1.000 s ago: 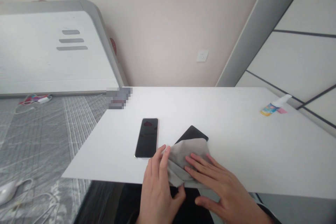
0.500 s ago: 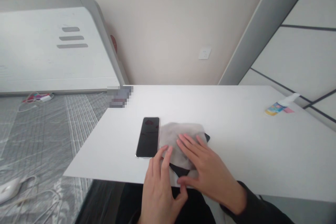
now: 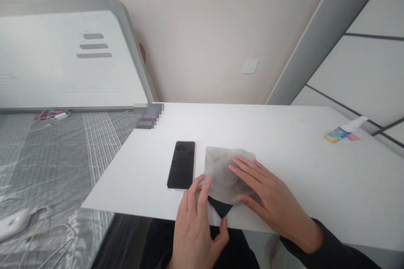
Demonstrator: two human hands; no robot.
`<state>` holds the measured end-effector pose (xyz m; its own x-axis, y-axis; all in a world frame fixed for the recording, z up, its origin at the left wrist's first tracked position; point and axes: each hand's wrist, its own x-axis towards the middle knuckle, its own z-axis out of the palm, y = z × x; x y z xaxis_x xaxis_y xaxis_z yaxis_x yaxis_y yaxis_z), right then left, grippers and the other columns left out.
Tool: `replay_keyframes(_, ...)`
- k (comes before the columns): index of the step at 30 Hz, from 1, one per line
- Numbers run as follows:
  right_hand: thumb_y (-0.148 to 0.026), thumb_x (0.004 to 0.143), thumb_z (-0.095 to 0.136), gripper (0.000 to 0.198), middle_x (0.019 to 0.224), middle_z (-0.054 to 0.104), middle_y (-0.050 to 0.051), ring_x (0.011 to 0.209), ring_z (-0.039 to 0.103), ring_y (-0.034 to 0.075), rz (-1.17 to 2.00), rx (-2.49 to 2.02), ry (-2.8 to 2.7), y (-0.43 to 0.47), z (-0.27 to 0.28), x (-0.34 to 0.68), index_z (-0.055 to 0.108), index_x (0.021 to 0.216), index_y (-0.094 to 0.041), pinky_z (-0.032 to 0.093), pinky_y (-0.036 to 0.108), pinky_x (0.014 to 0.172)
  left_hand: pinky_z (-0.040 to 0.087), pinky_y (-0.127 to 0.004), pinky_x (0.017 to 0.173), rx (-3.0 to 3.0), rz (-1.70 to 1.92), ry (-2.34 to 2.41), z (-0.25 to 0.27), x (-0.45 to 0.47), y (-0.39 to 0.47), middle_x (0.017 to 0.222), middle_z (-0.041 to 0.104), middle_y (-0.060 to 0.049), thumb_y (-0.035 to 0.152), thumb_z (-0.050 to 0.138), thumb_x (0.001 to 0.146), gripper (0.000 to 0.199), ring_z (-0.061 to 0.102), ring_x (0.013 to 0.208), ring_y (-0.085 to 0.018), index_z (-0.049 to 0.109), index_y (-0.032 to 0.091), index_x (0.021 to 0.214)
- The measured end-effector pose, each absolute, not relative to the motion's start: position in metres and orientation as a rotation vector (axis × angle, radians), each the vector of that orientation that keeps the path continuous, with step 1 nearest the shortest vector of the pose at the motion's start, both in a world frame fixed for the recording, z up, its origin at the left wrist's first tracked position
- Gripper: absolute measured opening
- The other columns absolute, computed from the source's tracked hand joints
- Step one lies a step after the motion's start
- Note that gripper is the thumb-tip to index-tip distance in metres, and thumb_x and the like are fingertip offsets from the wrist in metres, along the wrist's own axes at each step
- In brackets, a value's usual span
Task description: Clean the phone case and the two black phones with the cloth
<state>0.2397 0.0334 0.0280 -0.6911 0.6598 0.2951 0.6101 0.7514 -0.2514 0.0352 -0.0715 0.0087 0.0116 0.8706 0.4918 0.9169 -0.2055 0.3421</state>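
A grey cloth (image 3: 219,172) lies spread near the front edge of the white table. Out from under its lower side pokes the pointed corner of a flat black object (image 3: 221,208); the cloth hides most of it, so its kind is unclear. My right hand (image 3: 268,193) rests flat on the cloth's right part, fingers stretched out. My left hand (image 3: 195,222) holds the black object at its near left side, thumb at the lower corner and fingertips by the left edge. Left of the cloth, a smartphone (image 3: 182,165) lies with its dark screen up.
A spray bottle (image 3: 342,131) lies at the table's right, with a pink item (image 3: 353,137) beside it. A pixelated item (image 3: 148,116) occupies the far left corner. The wall with a socket (image 3: 250,67) rises behind; a bed with cables (image 3: 63,235) is at left.
My right hand has slid right, the cloth shifting with it. The right-hand black corner is now covered. My left hand keeps its place at the near left side; the view has shifted slightly.
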Motion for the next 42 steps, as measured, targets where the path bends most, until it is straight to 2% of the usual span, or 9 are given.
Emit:
replay_keyframes(4,-0.052,0.106,0.039,0.059,0.159,0.045,0.011,0.149,0.04,0.033,0.162,-0.973,-2.619,0.028,0.029,0.227,0.045,0.154,-0.019,0.042,0.061,0.117,0.055,-0.046,0.101,-2.184,-0.967,-1.918,0.008,0.034,-0.071,0.146,0.053,-0.019,0.018,0.057,0.084,0.074,0.053,0.133,-0.032,0.03,0.013,0.153)
replay_keyframes(11,-0.082,0.084,0.053,0.102,0.165,0.035,0.011,0.153,0.031,0.035,0.467,-0.722,-2.802,0.007,0.03,0.21,0.028,0.161,-0.02,0.029,0.06,0.125,0.055,-0.047,0.101,-2.19,-0.959,-1.955,0.006,0.033,-0.072,0.146,0.052,-0.019,0.021,0.059,0.084,0.075,0.052,0.134,-0.033,0.03,0.014,0.153)
replay_keyframes(16,-0.072,0.097,0.039,0.08,0.164,0.037,0.012,0.152,0.034,0.033,0.279,-1.054,-2.706,0.026,0.025,0.222,0.037,0.158,-0.02,0.035,0.061,0.12,0.054,-0.046,0.103,-2.187,-0.93,-1.922,0.009,0.033,-0.072,0.146,0.051,-0.02,0.025,0.058,0.09,0.072,0.051,0.135,-0.032,0.029,0.011,0.154)
replay_keyframes(21,-0.084,0.084,0.05,0.103,0.166,0.032,0.013,0.153,0.031,0.038,0.355,-0.952,-2.768,0.012,0.028,0.214,0.032,0.16,-0.017,0.034,0.063,0.121,0.055,-0.046,0.103,-2.204,-0.924,-1.932,0.007,0.031,-0.072,0.146,0.052,-0.019,0.024,0.059,0.087,0.072,0.051,0.135,-0.032,0.03,0.011,0.152)
replay_keyframes(24,-0.082,0.087,0.047,0.097,0.165,0.036,0.01,0.152,0.035,0.033,0.459,-0.813,-2.816,0.008,0.032,0.213,0.031,0.16,-0.021,0.033,0.059,0.123,0.055,-0.048,0.102,-2.202,-0.933,-1.944,0.007,0.031,-0.07,0.145,0.052,-0.019,0.024,0.06,0.087,0.073,0.052,0.134,-0.033,0.03,0.012,0.153)
replay_keyframes(27,-0.073,0.095,0.045,0.083,0.163,0.04,0.012,0.151,0.036,0.034,0.303,-1.056,-2.703,0.016,0.029,0.217,0.038,0.157,-0.02,0.036,0.061,0.12,0.055,-0.047,0.103,-2.208,-0.938,-1.93,0.009,0.031,-0.069,0.145,0.052,-0.019,0.026,0.06,0.089,0.072,0.052,0.134,-0.033,0.029,0.012,0.153)
replay_keyframes(32,-0.084,0.082,0.051,0.105,0.165,0.036,0.014,0.152,0.033,0.037,0.33,-0.904,-2.735,0.01,0.023,0.214,0.03,0.161,-0.017,0.035,0.06,0.121,0.055,-0.047,0.103,-2.215,-0.937,-1.953,0.008,0.031,-0.07,0.147,0.052,-0.018,0.023,0.06,0.086,0.075,0.052,0.134,-0.032,0.029,0.014,0.153)
replay_keyframes(38,-0.077,0.095,0.034,0.088,0.164,0.036,0.014,0.152,0.034,0.037,0.195,-1.12,-2.68,0.02,0.022,0.221,0.036,0.158,-0.015,0.036,0.066,0.118,0.054,-0.047,0.105,-2.215,-0.937,-1.937,0.007,0.031,-0.07,0.147,0.052,-0.019,0.026,0.061,0.088,0.074,0.051,0.135,-0.032,0.029,0.012,0.153)
replay_keyframes(42,-0.089,0.082,0.041,0.108,0.166,0.031,0.014,0.153,0.031,0.038,0.267,-0.919,-2.778,0.013,0.023,0.214,0.03,0.16,-0.014,0.036,0.062,0.12,0.055,-0.047,0.104,-2.218,-0.941,-1.949,0.007,0.03,-0.07,0.147,0.052,-0.018,0.023,0.06,0.086,0.075,0.051,0.135,-0.032,0.03,0.013,0.154)
